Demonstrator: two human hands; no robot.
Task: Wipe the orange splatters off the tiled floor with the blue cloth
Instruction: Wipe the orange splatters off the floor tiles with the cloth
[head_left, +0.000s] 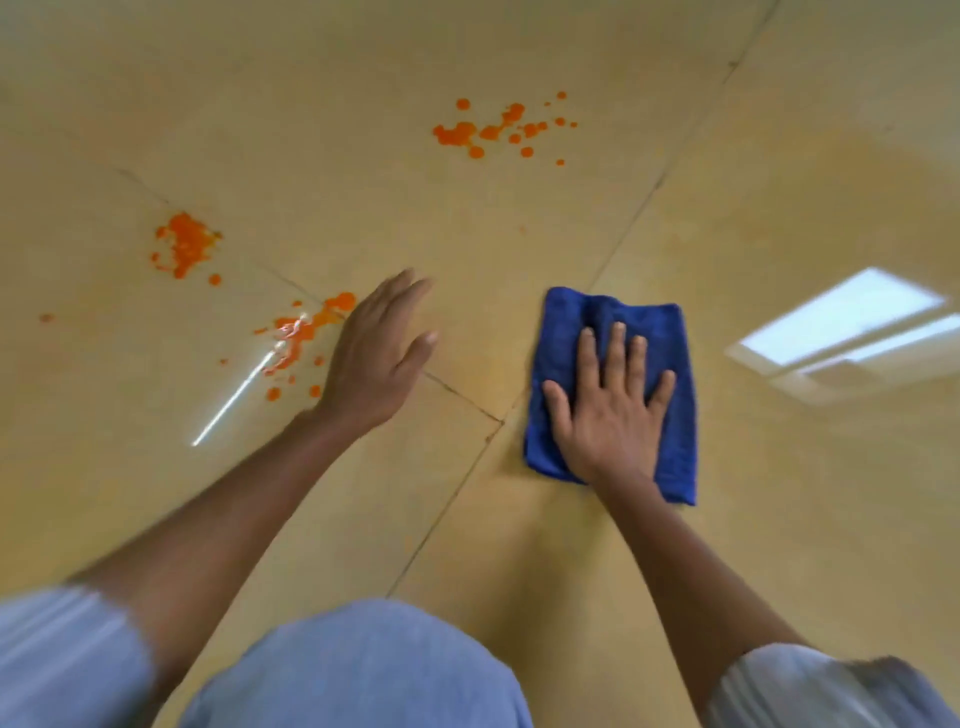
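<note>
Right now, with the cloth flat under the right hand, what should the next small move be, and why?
Probably slide the blue cloth, pressed flat under the right hand, leftward across the grout line toward the nearest orange splatter. The cloth lies on clean tile, no splatter looks wiped, and the left hand beside that patch would need to clear away.

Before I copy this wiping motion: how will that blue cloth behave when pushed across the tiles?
The blue cloth looks soft and folded, so it will probably bunch unless pressed flat, as the right hand does. The glossy tiled floor reflects light, so it should slide easily. It seems light.
</note>
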